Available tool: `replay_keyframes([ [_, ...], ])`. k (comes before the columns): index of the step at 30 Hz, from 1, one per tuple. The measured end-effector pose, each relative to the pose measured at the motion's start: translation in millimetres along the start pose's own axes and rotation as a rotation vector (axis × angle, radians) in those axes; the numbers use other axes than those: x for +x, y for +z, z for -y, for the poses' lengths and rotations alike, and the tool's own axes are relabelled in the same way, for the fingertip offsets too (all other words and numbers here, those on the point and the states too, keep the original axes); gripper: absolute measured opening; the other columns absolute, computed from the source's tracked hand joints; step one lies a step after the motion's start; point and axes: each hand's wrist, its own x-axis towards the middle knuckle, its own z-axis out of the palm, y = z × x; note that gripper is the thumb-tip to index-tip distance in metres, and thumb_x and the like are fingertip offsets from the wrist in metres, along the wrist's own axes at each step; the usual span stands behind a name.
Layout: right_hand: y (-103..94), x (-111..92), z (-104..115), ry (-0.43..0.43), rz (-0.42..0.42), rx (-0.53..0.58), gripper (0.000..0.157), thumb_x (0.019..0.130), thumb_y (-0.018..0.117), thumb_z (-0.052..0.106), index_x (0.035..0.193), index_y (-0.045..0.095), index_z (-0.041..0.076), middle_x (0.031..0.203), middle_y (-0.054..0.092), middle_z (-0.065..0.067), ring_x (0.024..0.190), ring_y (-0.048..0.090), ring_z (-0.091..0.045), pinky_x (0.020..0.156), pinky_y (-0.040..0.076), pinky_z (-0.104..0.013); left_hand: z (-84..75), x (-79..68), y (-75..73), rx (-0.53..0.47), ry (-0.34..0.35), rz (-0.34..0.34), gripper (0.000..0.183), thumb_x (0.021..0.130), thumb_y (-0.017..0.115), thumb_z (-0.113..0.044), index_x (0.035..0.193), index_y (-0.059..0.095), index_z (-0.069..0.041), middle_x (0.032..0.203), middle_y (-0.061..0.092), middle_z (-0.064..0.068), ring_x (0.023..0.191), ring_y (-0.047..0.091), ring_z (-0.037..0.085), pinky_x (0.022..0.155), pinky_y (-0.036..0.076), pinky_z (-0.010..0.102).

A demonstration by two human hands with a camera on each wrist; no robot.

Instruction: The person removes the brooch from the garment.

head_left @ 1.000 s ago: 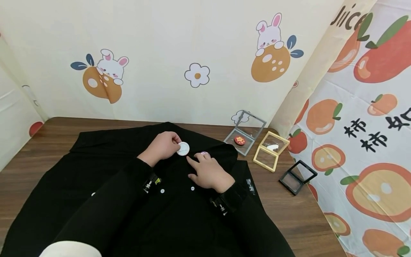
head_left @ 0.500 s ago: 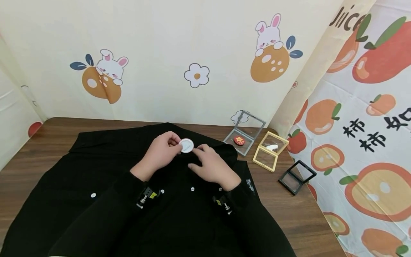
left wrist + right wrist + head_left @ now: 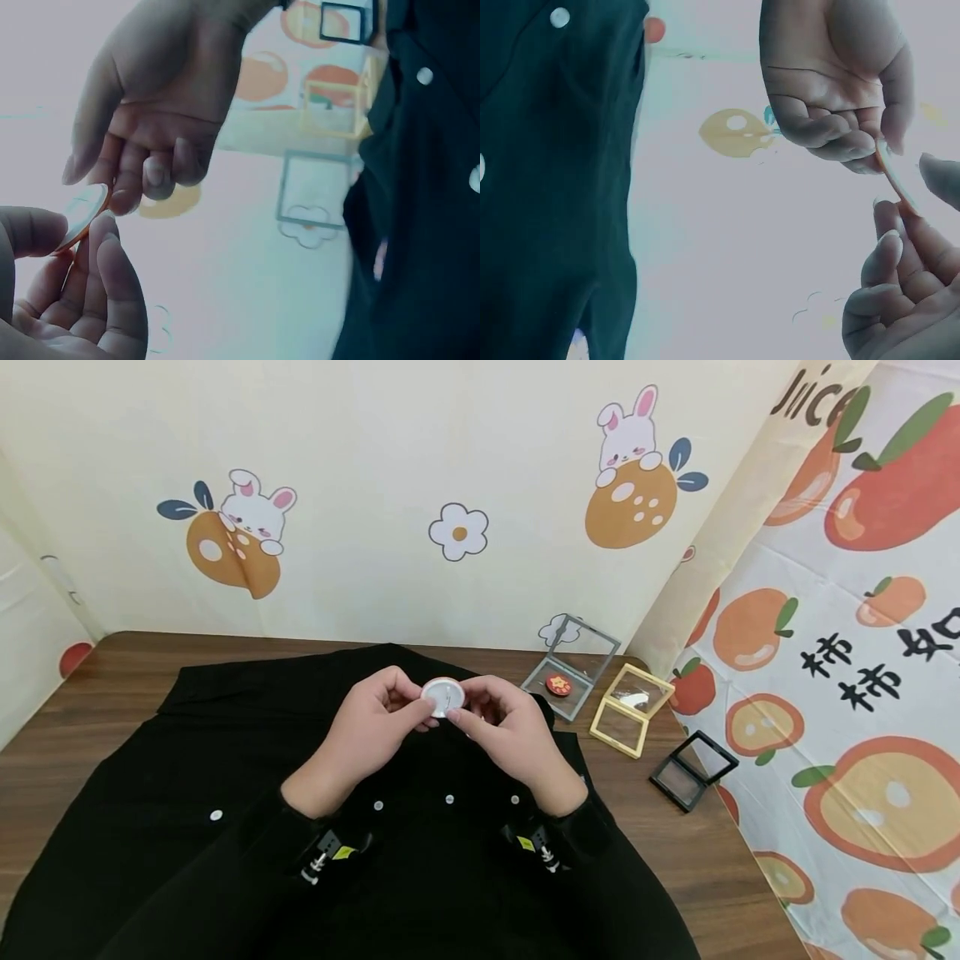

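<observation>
A round pin badge (image 3: 443,697) is held up above the black shirt (image 3: 247,727), its white back with a pin facing the head view. An orange-red rim shows on the badge (image 3: 84,214) in the left wrist view. My left hand (image 3: 371,727) pinches it between thumb and fingers from the left. From the right, my right hand (image 3: 513,727) has its fingers curled behind the rim; its thumb lies close to the badge's front, with a small gap in the wrist views. The badge's front is hidden from the head view. The shirt lies spread on the table, white buttons (image 3: 449,799) showing.
Right of the shirt stand an open grey-framed case (image 3: 551,689) holding a red flower badge (image 3: 558,685), an open yellow-framed case (image 3: 618,743) and an open black-framed case (image 3: 678,785). A printed cloth (image 3: 337,443) hangs behind the wooden table (image 3: 142,652).
The badge has been raised from near the shirt and shifted slightly right in my left hand. My right hand has left the shirt and come up to the badge's right edge.
</observation>
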Motion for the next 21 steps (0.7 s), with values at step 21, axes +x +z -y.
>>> replay_keyframes([
  [21,2.3,-10.0,13.4,-0.111,-0.003,0.153,0.009,0.099,0.069,0.008,0.106,0.07,0.004,0.085,0.061,-0.004,0.066,0.047,-0.02,0.058,0.039,-0.03,-24.6,-20.5,3.8,0.184,0.138,0.043,0.009,0.098,0.072,-0.009,0.09,0.067,-0.011,0.089,0.068,0.002,0.073,0.064,0.021,0.065,0.054,0.031],
])
